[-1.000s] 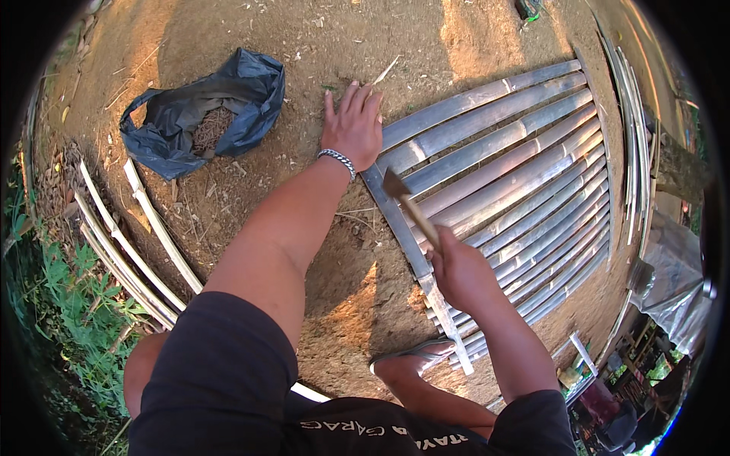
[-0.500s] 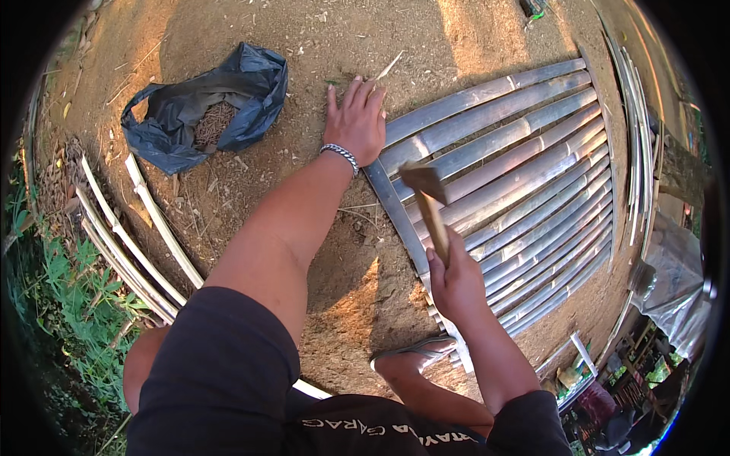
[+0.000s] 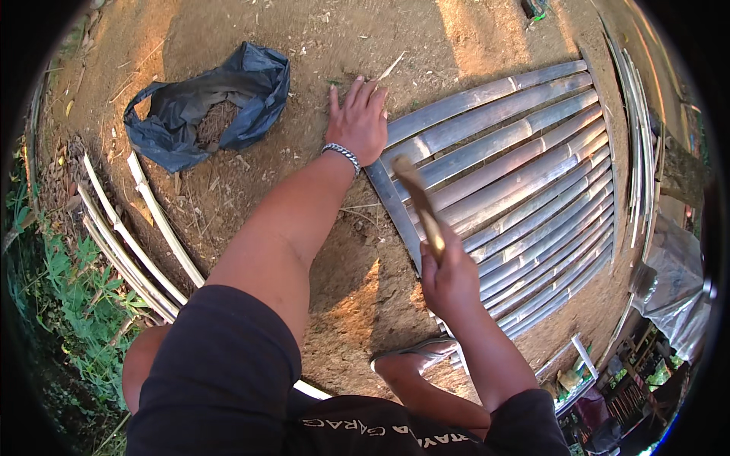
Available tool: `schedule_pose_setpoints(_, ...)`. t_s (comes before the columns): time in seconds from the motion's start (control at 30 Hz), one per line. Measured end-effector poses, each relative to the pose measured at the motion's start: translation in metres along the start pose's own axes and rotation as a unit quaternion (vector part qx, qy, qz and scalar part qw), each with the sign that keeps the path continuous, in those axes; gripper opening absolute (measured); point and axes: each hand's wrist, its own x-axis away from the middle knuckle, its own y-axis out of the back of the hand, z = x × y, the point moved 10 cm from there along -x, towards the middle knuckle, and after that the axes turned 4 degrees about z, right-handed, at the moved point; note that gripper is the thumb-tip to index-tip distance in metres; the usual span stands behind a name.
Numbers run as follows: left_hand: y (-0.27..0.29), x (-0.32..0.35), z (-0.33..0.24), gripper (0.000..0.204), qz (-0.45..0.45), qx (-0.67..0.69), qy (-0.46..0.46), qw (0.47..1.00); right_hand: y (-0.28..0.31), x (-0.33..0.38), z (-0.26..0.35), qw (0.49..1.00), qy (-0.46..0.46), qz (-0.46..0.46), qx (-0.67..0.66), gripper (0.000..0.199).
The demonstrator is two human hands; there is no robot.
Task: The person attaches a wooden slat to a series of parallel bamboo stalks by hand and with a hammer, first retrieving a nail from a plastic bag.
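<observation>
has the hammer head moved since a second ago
Yes. The hammer in the right hand has swung up toward the left hand, across the bamboo panel.

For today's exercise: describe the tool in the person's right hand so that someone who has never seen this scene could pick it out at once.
Start at the panel of grey split bamboo slats lying on the dirt. At its near end, the right hand grips a hammer raised above the crosswise slat. It is the only brown wooden-handled piece standing off the ground, blurred, unlike the flat grey slats around it.

Bare dirt [image 3: 251, 190] lies open between bag [image 3: 205, 106] and slats [image 3: 517, 167].
</observation>
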Motion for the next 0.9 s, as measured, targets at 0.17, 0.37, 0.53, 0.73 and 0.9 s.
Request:
schedule_pose_setpoints(0.17,0.005,-0.001,0.000,0.048,-0.017,-0.015,-0.007,1.000,-0.015,0.013,-0.028,0.983,-0.133,0.128,0.023,0.048)
schedule_pose_setpoints(0.37,-0.001,0.005,-0.001,0.048,-0.008,-0.017,-0.004,1.000,0.022,0.015,0.014,0.974,0.140,-0.169,-0.053,0.057)
schedule_pose_setpoints(0.53,0.002,-0.001,0.000,0.048,-0.005,-0.027,-0.001,1.000,-0.030,0.014,-0.042,0.994,-0.104,0.014,-0.002,0.047)
schedule_pose_setpoints(0.73,0.001,0.003,0.000,0.049,0.004,-0.017,0.005,1.000,-0.013,0.029,-0.011,0.985,0.059,-0.117,-0.114,0.048)
schedule_pose_setpoints(0.9,-0.002,0.006,0.000,0.049,0.008,-0.023,0.003,1.000,-0.038,0.023,-0.044,0.995,-0.099,0.011,-0.028,0.047)
